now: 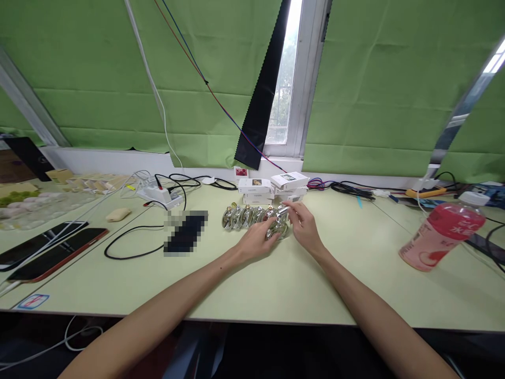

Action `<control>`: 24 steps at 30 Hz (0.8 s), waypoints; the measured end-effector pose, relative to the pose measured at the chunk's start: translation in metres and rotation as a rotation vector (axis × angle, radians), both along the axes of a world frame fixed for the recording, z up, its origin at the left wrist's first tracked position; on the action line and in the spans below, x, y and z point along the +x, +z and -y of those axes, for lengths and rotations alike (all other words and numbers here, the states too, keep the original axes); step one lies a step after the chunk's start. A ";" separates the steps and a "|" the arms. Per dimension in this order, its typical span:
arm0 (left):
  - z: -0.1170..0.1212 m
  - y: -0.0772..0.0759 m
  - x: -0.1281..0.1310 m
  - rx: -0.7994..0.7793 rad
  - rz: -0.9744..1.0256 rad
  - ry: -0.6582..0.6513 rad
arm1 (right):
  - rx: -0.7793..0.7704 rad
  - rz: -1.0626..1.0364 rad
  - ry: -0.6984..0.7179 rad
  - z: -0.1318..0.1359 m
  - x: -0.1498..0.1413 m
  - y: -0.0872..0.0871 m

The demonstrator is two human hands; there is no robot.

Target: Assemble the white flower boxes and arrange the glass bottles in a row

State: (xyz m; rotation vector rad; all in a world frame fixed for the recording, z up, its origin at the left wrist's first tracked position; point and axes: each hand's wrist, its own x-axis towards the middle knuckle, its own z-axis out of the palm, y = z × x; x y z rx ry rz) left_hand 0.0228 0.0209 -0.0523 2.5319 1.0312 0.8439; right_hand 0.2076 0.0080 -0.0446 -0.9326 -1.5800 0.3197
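Observation:
A row of small rounded glass bottles [236, 217], which look like perfume bottles with gold-coloured necks, stands near the middle of the table. At the right end of the row, my left hand [256, 241] is closed on a glass bottle [279, 230], its fingers partly hiding that bottle and its neighbours. Just above this bottle, my right hand [305, 225] pinches a shiny silver cap [282, 211] between thumb and fingers. The cap is tilted and close to the bottle's top; whether the two touch I cannot tell.
White boxes [254, 186] are stacked behind the bottles. A pink drink bottle [437, 237] stands at the right. Left are a blurred-out dark object [185, 232] with a black cable, phones [59, 255], a power strip [160, 195] and a plastic tray [47, 208].

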 end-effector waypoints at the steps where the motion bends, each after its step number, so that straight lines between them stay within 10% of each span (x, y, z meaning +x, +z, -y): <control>1: 0.000 0.000 0.000 0.001 -0.004 0.001 | 0.015 0.019 -0.002 0.001 -0.001 0.001; 24: 0.002 0.003 0.000 -0.007 0.009 -0.032 | 0.190 0.172 0.007 -0.001 -0.007 -0.003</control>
